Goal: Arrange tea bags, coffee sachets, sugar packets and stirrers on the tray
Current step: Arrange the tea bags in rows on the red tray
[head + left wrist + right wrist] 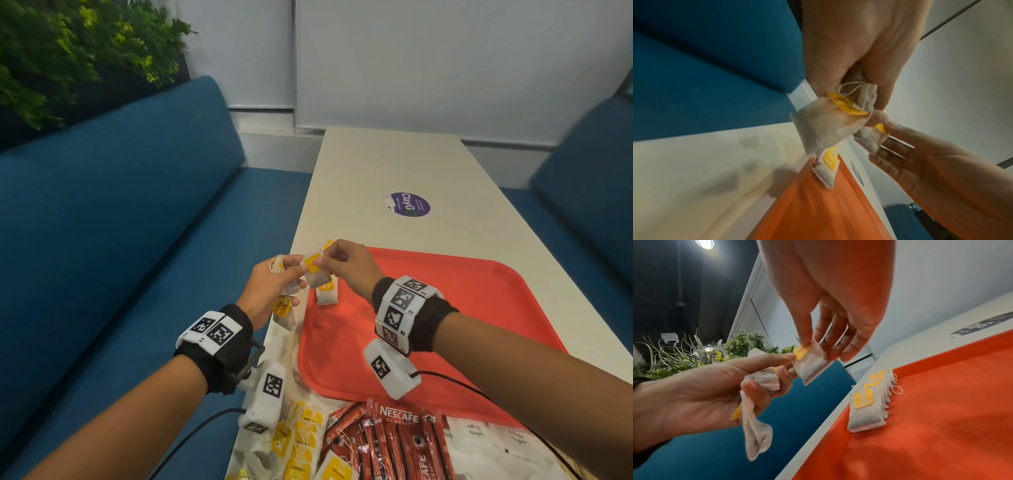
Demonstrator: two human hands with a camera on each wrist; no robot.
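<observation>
The tea-bag step is in hand. The person's left hand [270, 287] keeps a loose bunch of white paper tea bags with yellow tags [764, 381] curled into its grip, one hanging below the palm. The right hand [346, 270] pinches a single tea bag by its yellow tag [809, 363] between thumb and forefinger, the other fingers spread, just where the left forefinger touches it, above the near-left rim of the flat red plastic tray [479, 308].

On the tray, a short overlapping row of tea bags [869, 407] already lies along that left edge. I'd say the next move calls for laying this bag at the near end of the row, tag up.

Waiting on the white desk [394, 161] nearest the person are red coffee sachets marked "NESCAFE CLASSIC" [394, 442], white packets reading "White Sugar" [489, 442] and more yellow-tagged tea bags [301, 442]. I see no stirrers. A round purple sticker reading "ClayGO" [407, 204] sits farther up the desk.
</observation>
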